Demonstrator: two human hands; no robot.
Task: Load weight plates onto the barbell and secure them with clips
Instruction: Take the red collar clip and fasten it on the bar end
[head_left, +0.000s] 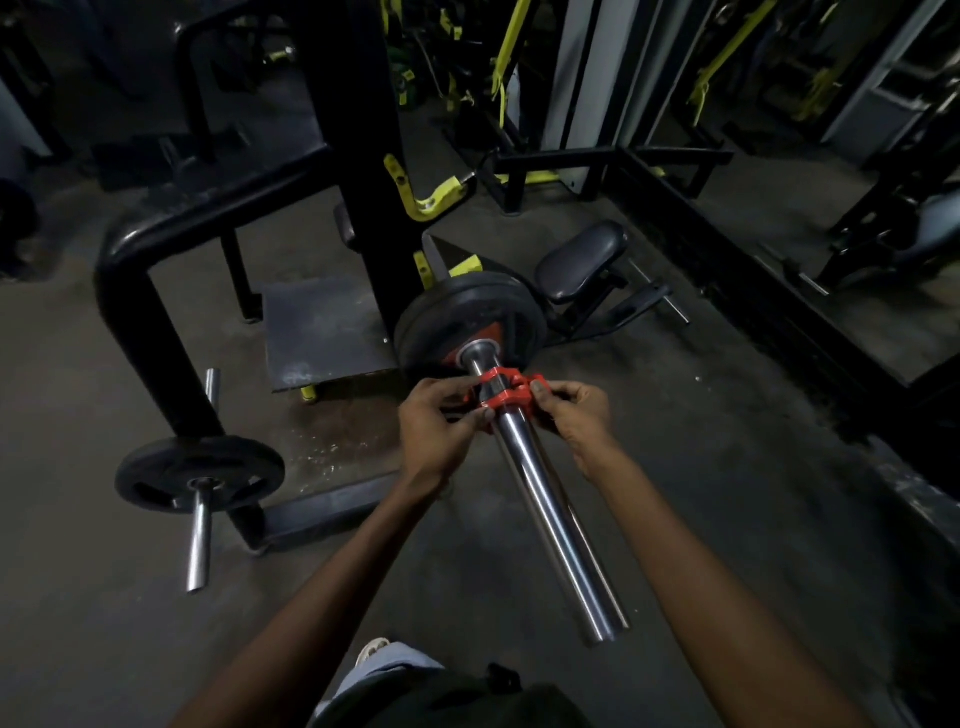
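Both hands are on the red clip (503, 388), the left hand (440, 427) pinching its near side with fingertips pressed onto the plastic, the right hand (574, 408) pinching the lever side the same way. The clip sits around the chrome bar (540, 493), a little way short of the black plates (467, 322), with a strip of bare sleeve showing between them. So the plates are on, and this is the securing step, I'd say. Next it wants a push up the bar until the clip touches the outer plate, then the lever snapped shut; whether it's latched now, I can't tell. Off to the left a smaller plate (200, 473) rests on a short peg (200, 540) of the black frame (150, 291), untouched
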